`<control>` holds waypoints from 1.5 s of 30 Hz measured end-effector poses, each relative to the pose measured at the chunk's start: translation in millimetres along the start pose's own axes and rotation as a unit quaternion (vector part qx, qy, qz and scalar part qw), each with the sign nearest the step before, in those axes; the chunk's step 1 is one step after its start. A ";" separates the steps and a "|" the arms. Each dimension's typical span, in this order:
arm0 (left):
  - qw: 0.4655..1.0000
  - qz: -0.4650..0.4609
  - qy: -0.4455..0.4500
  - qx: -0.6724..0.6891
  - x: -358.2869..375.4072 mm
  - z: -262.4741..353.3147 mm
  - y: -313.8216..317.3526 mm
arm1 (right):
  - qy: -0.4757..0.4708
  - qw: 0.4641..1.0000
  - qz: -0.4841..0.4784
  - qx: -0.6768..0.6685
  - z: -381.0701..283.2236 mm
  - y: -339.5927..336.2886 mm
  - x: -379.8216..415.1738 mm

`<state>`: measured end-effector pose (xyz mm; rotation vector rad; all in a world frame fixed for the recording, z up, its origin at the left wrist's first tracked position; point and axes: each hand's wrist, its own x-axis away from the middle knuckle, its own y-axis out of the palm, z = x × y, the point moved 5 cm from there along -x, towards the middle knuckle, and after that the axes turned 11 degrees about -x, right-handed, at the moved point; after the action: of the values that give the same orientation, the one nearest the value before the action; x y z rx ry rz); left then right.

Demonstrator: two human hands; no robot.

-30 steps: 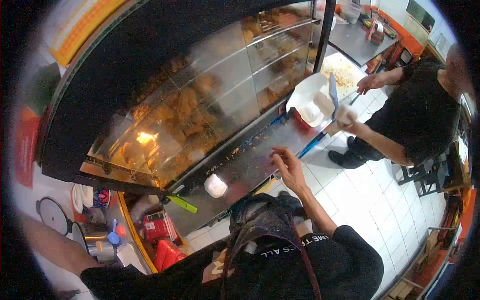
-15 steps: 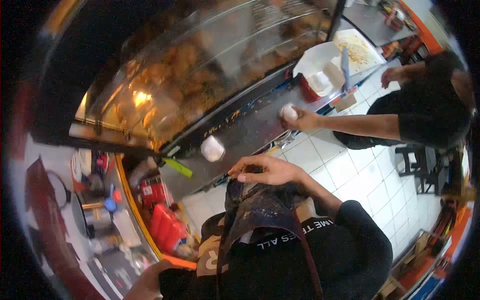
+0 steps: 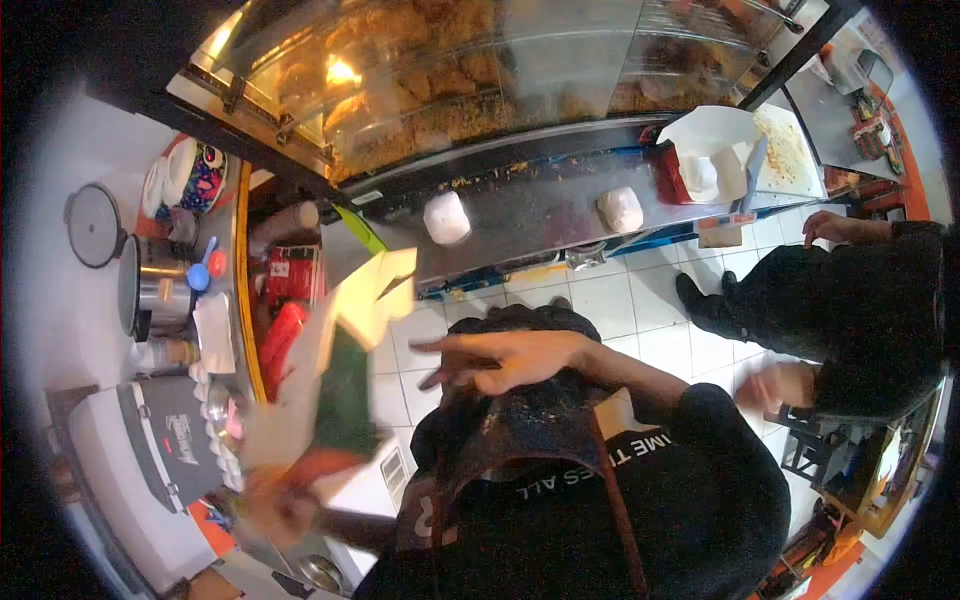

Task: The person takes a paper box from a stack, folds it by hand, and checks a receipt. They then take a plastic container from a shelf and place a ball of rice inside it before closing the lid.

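My left hand (image 3: 283, 508), smeared by motion at the lower left, grips an open cardboard takeaway box (image 3: 347, 375) with a green side and pale inner flaps. In front of my body, my right hand (image 3: 510, 360) hovers with its fingers stretched out and nothing in them. Two white wrapped bundles lie apart on the metal counter: the left bundle (image 3: 446, 218) and the right bundle (image 3: 621, 210). Farther right, another open box (image 3: 665, 175), red outside and white inside, has a white bundle (image 3: 700, 178) in it.
Behind the metal counter (image 3: 530, 225) stands a lit glass cabinet (image 3: 420, 90) of fried food. A green-handled tool (image 3: 360, 230) lies at the counter's left end. A co-worker (image 3: 870, 320) stands at the right. At the left are a pot (image 3: 160, 290) and a cooler box (image 3: 165, 440).
The view has turned. My left hand has brought the takeaway box into view. The co-worker's hand has let go of a white bundle on the counter and drawn back. My right hand's fingers have stretched out.
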<state>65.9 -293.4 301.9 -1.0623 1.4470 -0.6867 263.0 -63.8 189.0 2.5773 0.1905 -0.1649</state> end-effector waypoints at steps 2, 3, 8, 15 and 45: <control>0.988 0.145 -0.016 -0.047 -14.5 43.5 11.4 | -0.016 0.985 0.071 -0.156 10.3 0.4 -0.1; 0.993 0.091 0.052 0.051 -44.4 71.2 16.0 | 0.017 0.973 0.146 -0.177 15.4 -6.1 2.2; 0.986 0.042 0.046 0.157 -68.7 153.6 48.6 | 0.066 0.888 0.373 -0.259 17.6 -32.6 19.5; 0.942 0.299 0.033 0.151 10.2 105.7 50.0 | 0.060 0.881 0.415 -0.220 6.6 -38.5 53.7; 0.837 -0.152 -0.268 0.452 77.8 22.6 151.8 | -0.139 0.800 0.497 -0.305 90.6 54.4 23.5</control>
<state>59.1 -296.0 130.1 -0.6263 0.3466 -1.0481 288.1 -155.3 136.9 1.6808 -1.0388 -0.0598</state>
